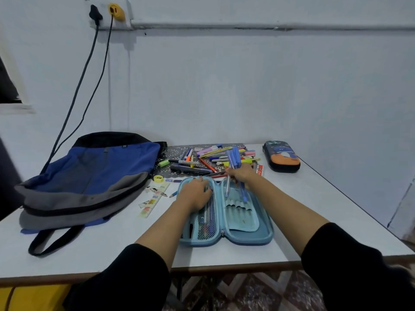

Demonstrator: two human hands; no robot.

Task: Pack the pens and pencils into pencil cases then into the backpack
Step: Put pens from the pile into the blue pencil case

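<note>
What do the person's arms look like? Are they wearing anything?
Long black sleeves: the left sleeve and the right sleeve are pushed up near the elbows. The forearms are bare below them. No watch, bracelet or gloves show.

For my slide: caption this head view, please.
Right hand holds blue pens over open pencil case; left hand rests on it.

Open light-blue hard-shell pencil case front centre on white laminate table. Blue-and-grey fabric backpack to its left, printed flat ruler between. Heap of loose pens and pencils behind case, on dark patterned mat. Closed dark zip pencil case back right. Right hand holds bunch of blue plastic pens above open case's right half.
</note>
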